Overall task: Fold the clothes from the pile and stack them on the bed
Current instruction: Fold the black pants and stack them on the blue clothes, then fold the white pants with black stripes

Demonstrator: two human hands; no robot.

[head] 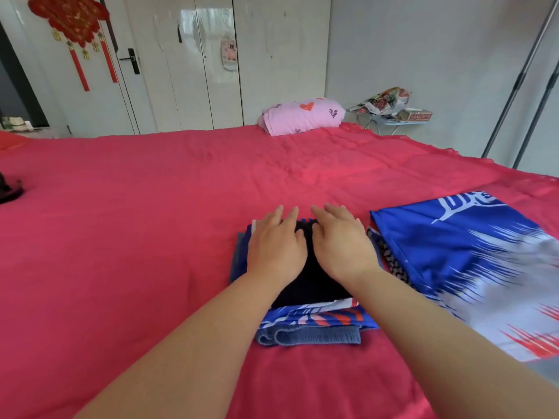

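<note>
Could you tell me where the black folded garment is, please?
In the head view, the black garment tops the centre stack, under the left hand and right hand, left of the blue jersey.

Pink heart-print pillow [302,116] before white wardrobe [227,55]; red knot ornament [72,22] on door [99,101]; cluttered side table [396,123] right.

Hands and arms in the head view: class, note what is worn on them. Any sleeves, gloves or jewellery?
Nothing worn shows. The left hand and right hand have no gloves, rings or watch; the left forearm and right forearm show no sleeve.
</note>
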